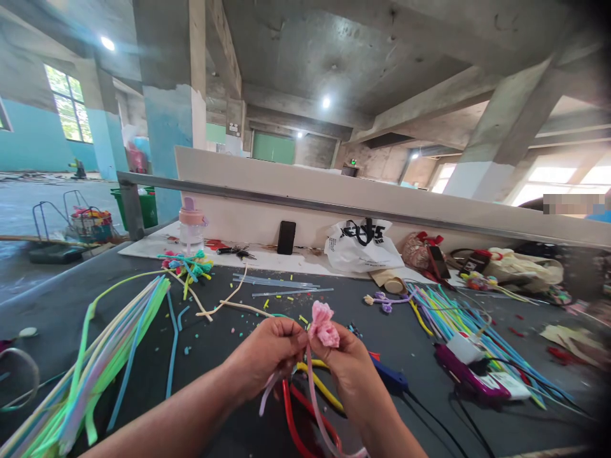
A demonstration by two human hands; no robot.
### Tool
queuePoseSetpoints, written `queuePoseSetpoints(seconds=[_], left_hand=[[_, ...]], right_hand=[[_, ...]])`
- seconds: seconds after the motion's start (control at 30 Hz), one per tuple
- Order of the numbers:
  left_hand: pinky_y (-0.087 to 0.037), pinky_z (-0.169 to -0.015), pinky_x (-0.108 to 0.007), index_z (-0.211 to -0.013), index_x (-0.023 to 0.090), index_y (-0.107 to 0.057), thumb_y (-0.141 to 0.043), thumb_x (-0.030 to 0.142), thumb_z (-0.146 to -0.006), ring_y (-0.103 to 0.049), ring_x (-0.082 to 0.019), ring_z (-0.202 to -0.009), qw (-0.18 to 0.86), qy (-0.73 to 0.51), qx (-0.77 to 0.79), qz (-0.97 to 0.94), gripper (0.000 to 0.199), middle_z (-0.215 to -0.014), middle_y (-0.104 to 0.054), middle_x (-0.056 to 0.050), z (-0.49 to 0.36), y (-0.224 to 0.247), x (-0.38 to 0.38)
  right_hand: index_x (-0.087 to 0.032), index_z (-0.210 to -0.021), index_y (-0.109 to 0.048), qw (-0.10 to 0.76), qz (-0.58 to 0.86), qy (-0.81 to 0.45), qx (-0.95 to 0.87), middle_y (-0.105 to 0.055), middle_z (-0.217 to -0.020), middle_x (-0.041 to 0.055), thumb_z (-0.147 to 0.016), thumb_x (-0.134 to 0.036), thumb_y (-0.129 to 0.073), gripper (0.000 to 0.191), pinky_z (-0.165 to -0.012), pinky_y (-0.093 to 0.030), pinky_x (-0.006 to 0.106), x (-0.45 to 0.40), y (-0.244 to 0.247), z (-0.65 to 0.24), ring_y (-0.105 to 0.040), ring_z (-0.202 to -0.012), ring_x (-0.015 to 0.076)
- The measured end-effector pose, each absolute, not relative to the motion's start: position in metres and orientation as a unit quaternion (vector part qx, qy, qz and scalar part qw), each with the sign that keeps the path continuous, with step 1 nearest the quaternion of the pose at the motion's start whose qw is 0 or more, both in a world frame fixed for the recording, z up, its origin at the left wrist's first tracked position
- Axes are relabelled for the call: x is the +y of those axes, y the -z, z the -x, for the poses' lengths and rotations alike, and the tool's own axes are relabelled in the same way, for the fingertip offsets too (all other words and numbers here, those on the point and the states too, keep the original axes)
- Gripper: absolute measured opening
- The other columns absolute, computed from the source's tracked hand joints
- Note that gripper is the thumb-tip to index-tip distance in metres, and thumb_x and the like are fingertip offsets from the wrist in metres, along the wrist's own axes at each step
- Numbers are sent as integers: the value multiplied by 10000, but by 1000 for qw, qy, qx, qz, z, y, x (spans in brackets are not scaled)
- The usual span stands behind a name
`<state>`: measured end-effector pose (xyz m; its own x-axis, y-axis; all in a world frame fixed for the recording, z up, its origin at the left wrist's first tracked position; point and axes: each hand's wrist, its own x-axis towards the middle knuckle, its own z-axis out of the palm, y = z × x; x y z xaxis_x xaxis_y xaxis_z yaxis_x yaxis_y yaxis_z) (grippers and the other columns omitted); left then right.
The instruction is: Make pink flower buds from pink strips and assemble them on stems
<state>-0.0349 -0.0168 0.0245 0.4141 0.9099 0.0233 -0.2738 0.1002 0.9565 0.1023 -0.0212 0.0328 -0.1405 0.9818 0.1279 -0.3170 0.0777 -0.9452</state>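
My right hand pinches a pink fuzzy flower between thumb and fingers, above the dark table. Close against it, my left hand has its thumb and fingertips pressed together at the flower's base; what exactly they grip is partly hidden. A long pale pink stem hangs down from the flower between the hands. Below my left fingers a short pale lilac end sticks out. Under the hands lie red curved handles and a yellow curved piece, both partly covered.
Bundles of fuzzy stems lie at left and right. A blue corded tool and a purple power strip are on the right. Along the back stand a bottle, a phone and a white bag.
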Motion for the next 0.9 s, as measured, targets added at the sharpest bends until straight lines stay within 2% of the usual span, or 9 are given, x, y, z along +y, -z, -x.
queuePoseSetpoints(seconds=[0.2, 0.3, 0.37, 0.47, 0.57, 0.63, 0.73, 0.9], left_hand=[[-264, -371, -181, -594, 144, -524, -659, 489, -648, -363, -50, -346, 617, -450, 360, -535, 374, -428, -457, 58, 33, -30, -19], [-306, -397, -191, -616, 146, -547, -613, 446, -702, -393, -66, -372, 570, -450, 396, -562, 318, -450, -479, 50, 32, -31, -19], [-357, -437, -203, -662, 151, -576, -571, 376, -757, -455, -89, -438, 469, -468, 428, -615, 245, -519, -533, 27, 31, -30, -20], [-464, -610, -234, -807, 168, -608, -519, 253, -817, -568, -138, -670, 235, -502, 414, -722, 124, -736, -617, -24, 32, -24, -24], [-485, -805, -267, -952, 169, -580, -448, 146, -855, -581, -166, -906, 71, -484, 342, -802, 165, -953, -625, -78, 34, -17, -26], [-489, -843, -278, -1015, 154, -560, -418, 123, -870, -575, -175, -968, -3, -458, 315, -831, 205, -1011, -617, -104, 38, -11, -25], [-513, -820, -296, -1076, 139, -539, -421, 159, -879, -591, -194, -958, -89, -426, 296, -850, 231, -1030, -619, -119, 44, -6, -22], [-537, -759, -297, -1038, 142, -552, -420, 166, -869, -616, -192, -871, -127, -400, 286, -861, 215, -976, -641, -98, 47, -10, -24]], right_hand=[[-140, -551, -625, 553, 396, -546, -490, -553, -528, -38, -460, -273, -831, 261, -554, -366, 229, -20, -34, -106, -438, -530, 105], [-145, -566, -614, 566, 411, -526, -483, -539, -522, -43, -487, -306, -818, 271, -550, -362, 231, -18, -29, -106, -429, -523, 105], [-151, -592, -609, 576, 406, -529, -472, -543, -537, -43, -532, -324, -797, 262, -567, -369, 231, -18, -26, -105, -443, -542, 110], [-159, -631, -620, 592, 376, -561, -439, -579, -586, -34, -568, -328, -786, 244, -603, -391, 238, -20, -24, -103, -487, -576, 120], [-163, -659, -642, 596, 331, -615, -395, -626, -634, -8, -587, -306, -785, 215, -623, -423, 256, -27, -24, -97, -537, -603, 139], [-170, -687, -656, 600, 307, -639, -372, -650, -664, 10, -614, -286, -771, 179, -618, -440, 267, -31, -23, -93, -564, -619, 154], [-174, -727, -668, 605, 298, -650, -351, -664, -673, 34, -652, -286, -741, 153, -577, -456, 290, -35, -19, -90, -582, -617, 181], [-156, -644, -648, 614, 307, -654, -317, -634, -638, 12, -585, -235, -776, 161, -590, -446, 256, -34, -17, -92, -555, -607, 148]])
